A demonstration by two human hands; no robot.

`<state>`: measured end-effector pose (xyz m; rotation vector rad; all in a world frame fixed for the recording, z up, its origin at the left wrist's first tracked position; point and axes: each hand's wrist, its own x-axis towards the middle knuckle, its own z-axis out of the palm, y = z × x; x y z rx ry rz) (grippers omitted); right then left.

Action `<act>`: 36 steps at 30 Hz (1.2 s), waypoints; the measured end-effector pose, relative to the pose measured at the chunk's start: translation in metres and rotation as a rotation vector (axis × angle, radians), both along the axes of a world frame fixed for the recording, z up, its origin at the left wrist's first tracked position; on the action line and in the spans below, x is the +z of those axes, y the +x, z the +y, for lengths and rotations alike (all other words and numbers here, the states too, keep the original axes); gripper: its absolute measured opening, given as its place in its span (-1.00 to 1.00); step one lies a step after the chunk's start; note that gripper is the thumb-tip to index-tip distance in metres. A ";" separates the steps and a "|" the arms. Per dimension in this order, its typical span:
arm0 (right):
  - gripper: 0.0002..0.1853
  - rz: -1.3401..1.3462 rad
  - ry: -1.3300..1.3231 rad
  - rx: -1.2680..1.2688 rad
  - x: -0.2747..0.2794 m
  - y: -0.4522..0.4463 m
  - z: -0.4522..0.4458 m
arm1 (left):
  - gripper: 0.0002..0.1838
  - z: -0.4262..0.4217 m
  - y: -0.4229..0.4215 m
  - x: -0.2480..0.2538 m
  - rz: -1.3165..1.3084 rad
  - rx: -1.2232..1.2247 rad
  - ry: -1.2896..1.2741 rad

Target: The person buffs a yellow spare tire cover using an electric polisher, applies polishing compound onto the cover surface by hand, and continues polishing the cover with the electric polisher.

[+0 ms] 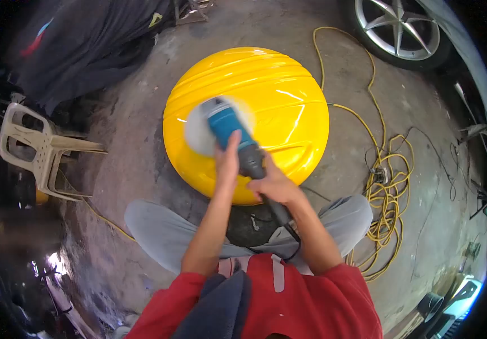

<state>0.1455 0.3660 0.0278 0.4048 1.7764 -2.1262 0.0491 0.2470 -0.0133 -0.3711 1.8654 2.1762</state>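
A teal and black power polisher (232, 129) lies across a glossy yellow rounded panel (288, 113) with moulded ridges. Its white round pad (197, 134) is blurred and rests against the panel's left part. My left hand (227, 161) grips the polisher's body from the left side, thumb along the teal housing. Further back, my right hand (274, 183) is wrapped round the dark rear handle. From the handle's end a black cord runs down by my lap. The panel stands low in front of my bent knees.
A yellow extension cord (390, 220) lies coiled on the concrete floor to the right, its line running up behind the panel. At left is a beige plastic chair (43, 147). A car wheel (399, 28) stands top right; dark cloth (96, 45) drapes top left.
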 end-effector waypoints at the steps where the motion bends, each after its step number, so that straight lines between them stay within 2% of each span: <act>1: 0.08 -0.015 0.014 -0.052 0.005 0.006 0.020 | -0.26 0.025 -0.005 -0.012 0.052 -0.098 0.055; 3: 0.08 -0.074 0.088 -0.212 0.000 0.018 0.055 | -0.29 0.081 -0.005 -0.010 0.092 -0.214 0.095; 4: 0.08 0.001 0.047 -0.297 -0.002 0.022 0.071 | -0.30 0.107 -0.008 -0.014 0.121 -0.259 0.035; 5: -0.02 -0.050 0.065 -0.322 -0.007 0.024 0.088 | -0.31 0.131 -0.010 -0.018 0.147 -0.310 -0.024; 7: -0.36 0.023 0.053 -0.427 -0.005 0.025 0.112 | -0.20 0.171 -0.008 -0.014 0.156 -0.328 -0.160; 11: -0.44 0.019 0.023 -0.526 -0.016 0.024 0.133 | -0.07 0.210 -0.018 -0.019 0.124 -0.425 -0.229; 13: -0.50 0.071 -0.032 -0.562 -0.014 0.022 0.124 | 0.17 0.204 -0.020 -0.014 0.140 -0.517 -0.306; 14: -0.51 0.057 -0.039 -0.580 -0.013 0.020 0.114 | 0.21 0.191 -0.020 -0.004 0.157 -0.532 -0.298; 18: -0.18 0.000 -0.038 -0.508 -0.011 0.009 0.049 | 0.15 0.116 -0.041 -0.021 0.196 -0.483 -0.257; 19: -0.09 -0.003 -0.029 -0.467 -0.014 0.007 0.029 | 0.10 0.090 -0.039 -0.009 0.185 -0.472 -0.243; 21: -0.03 -0.013 -0.092 -0.395 -0.005 0.001 -0.016 | 0.02 0.037 -0.032 0.034 0.158 -0.466 -0.192; 23: 0.03 0.125 -0.170 -0.381 -0.021 -0.010 -0.067 | -0.06 -0.017 -0.033 0.042 0.164 -0.359 -0.317; 24: 0.08 0.132 -0.150 -0.349 -0.045 -0.017 -0.099 | -0.07 -0.047 -0.038 0.035 0.153 -0.335 -0.295; 27: 0.18 0.026 -0.175 -0.202 -0.040 -0.027 -0.156 | -0.09 -0.120 -0.042 0.029 0.090 -0.266 -0.282; 28: 0.13 0.072 -0.178 -0.234 -0.056 -0.031 -0.187 | -0.08 -0.142 -0.043 0.026 0.101 -0.237 -0.320; 31: 0.10 0.037 -0.318 -0.226 -0.051 -0.034 -0.210 | -0.05 -0.182 -0.045 0.022 0.117 -0.199 -0.409; 33: 0.11 0.132 -0.384 -0.265 -0.064 -0.041 -0.233 | -0.04 -0.191 -0.049 0.022 0.124 -0.182 -0.464; 36: 0.13 0.136 -0.434 -0.329 -0.073 -0.046 -0.241 | -0.03 -0.178 -0.058 0.028 0.164 -0.219 -0.550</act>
